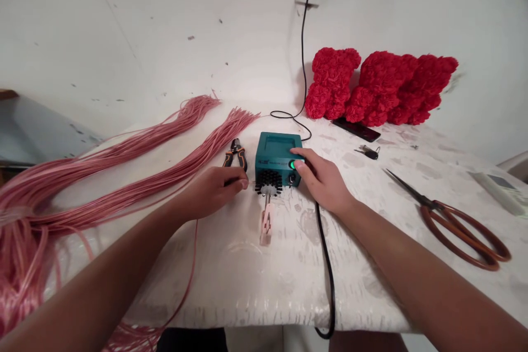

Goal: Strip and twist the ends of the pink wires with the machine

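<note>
A small teal machine (280, 146) with a lit green button and a black bristled wheel (269, 180) sits on the table. A metal shaft and a pale pink clip-like piece (267, 225) stick out from its front. My left hand (218, 190) is closed in a pinch just left of the wheel, with a thin pink strand (193, 269) hanging below it; the pinched end is mostly hidden. My right hand (324, 181) lies over the machine's right front corner, fingers stretched, thumb at the green button. Orange-and-black pliers (236, 155) lie behind my left hand.
Long bundles of pink strands (136, 148) spread across the left side. At right are large brown-handled scissors (462, 231), keys (368, 152) and a dark phone (357, 130). Red flower-covered shapes (379, 88) lean on the wall. A black cord (303, 49) runs to the socket.
</note>
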A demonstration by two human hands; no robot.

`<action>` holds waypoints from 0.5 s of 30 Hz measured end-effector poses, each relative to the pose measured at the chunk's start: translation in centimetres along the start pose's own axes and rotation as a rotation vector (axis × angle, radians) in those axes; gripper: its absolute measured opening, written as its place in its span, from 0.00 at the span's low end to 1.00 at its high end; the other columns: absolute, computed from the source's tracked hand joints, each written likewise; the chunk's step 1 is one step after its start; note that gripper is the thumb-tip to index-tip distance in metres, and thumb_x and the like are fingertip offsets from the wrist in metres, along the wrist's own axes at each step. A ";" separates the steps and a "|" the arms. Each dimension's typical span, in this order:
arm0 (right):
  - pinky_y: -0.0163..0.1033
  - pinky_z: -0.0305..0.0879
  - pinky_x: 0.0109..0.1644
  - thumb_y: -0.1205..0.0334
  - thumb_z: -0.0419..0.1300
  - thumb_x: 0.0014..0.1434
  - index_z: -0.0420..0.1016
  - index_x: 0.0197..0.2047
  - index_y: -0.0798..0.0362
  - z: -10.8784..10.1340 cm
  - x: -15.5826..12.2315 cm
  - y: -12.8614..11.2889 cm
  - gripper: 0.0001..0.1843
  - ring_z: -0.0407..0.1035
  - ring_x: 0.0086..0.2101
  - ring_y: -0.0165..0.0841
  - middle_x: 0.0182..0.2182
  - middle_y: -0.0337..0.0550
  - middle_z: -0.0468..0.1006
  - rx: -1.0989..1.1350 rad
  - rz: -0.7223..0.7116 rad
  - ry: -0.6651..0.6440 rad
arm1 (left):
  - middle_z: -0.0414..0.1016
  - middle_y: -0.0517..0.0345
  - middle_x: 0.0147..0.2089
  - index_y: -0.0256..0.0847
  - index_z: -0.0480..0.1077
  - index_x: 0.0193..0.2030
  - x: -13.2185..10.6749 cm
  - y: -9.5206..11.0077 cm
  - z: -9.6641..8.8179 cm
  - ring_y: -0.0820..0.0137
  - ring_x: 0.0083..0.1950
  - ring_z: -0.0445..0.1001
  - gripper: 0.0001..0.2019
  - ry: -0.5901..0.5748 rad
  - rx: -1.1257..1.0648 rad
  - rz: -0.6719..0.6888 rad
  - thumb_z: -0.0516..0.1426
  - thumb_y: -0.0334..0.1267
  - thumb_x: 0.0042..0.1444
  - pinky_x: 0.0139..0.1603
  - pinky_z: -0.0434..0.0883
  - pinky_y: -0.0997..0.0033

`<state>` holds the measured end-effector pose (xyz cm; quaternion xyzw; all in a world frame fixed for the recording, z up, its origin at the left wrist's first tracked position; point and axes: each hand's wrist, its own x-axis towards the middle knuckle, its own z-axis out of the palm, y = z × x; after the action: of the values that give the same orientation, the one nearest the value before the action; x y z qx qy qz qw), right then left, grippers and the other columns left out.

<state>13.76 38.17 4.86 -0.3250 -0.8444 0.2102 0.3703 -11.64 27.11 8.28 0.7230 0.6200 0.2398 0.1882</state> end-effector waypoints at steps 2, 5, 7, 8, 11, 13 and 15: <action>0.42 0.68 0.42 0.46 0.49 0.71 0.71 0.61 0.47 0.0 -0.1 -0.1 0.23 0.72 0.34 0.36 0.33 0.41 0.78 0.010 0.012 -0.008 | 0.64 0.63 0.27 0.38 0.70 0.33 -0.1 0.3 0.1 0.73 0.29 0.61 0.16 -0.003 0.004 -0.011 0.50 0.47 0.65 0.31 0.59 0.74; 0.42 0.68 0.43 0.46 0.49 0.71 0.70 0.63 0.47 -0.1 -0.1 -0.1 0.24 0.72 0.35 0.36 0.34 0.41 0.78 0.024 0.026 -0.018 | 0.64 0.63 0.27 0.38 0.70 0.33 -0.1 0.6 0.3 0.73 0.29 0.61 0.16 0.001 0.007 -0.028 0.49 0.45 0.65 0.32 0.59 0.73; 0.42 0.67 0.43 0.46 0.49 0.71 0.70 0.63 0.46 0.0 -0.1 -0.2 0.24 0.72 0.35 0.36 0.35 0.41 0.78 0.030 0.033 -0.024 | 0.63 0.63 0.26 0.38 0.69 0.33 -0.1 0.7 0.5 0.73 0.29 0.60 0.15 0.000 0.005 -0.034 0.50 0.45 0.65 0.31 0.59 0.73; 0.42 0.67 0.43 0.46 0.49 0.71 0.70 0.63 0.46 0.0 -0.1 -0.2 0.24 0.71 0.35 0.36 0.35 0.41 0.78 0.030 0.035 -0.026 | 0.62 0.64 0.26 0.38 0.69 0.32 -0.1 0.8 0.5 0.73 0.28 0.59 0.15 0.000 0.002 -0.035 0.50 0.45 0.64 0.31 0.58 0.73; 0.42 0.67 0.42 0.48 0.49 0.71 0.71 0.60 0.47 -0.1 0.0 -0.3 0.22 0.71 0.34 0.36 0.32 0.40 0.77 0.025 0.031 -0.032 | 0.61 0.64 0.26 0.38 0.69 0.32 -0.1 0.9 0.7 0.74 0.28 0.58 0.15 -0.005 -0.017 -0.023 0.50 0.44 0.64 0.31 0.57 0.73; 0.42 0.66 0.42 0.49 0.49 0.71 0.71 0.59 0.47 -0.1 0.0 -0.4 0.21 0.71 0.34 0.36 0.31 0.39 0.76 0.023 0.029 -0.037 | 0.61 0.64 0.27 0.38 0.69 0.32 -0.1 1.1 0.7 0.74 0.28 0.58 0.15 -0.007 -0.041 -0.005 0.50 0.44 0.65 0.31 0.58 0.73; 0.41 0.66 0.41 0.49 0.49 0.71 0.70 0.59 0.47 -0.2 0.0 -0.4 0.20 0.71 0.34 0.36 0.30 0.39 0.75 0.023 0.029 -0.042 | 0.61 0.64 0.27 0.38 0.68 0.31 -0.1 1.3 0.8 0.74 0.29 0.59 0.15 -0.005 -0.071 0.018 0.50 0.43 0.65 0.32 0.58 0.73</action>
<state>13.71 37.93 5.22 -0.3284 -0.8448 0.2322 0.3529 -10.15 26.82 8.40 0.7219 0.6041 0.2616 0.2134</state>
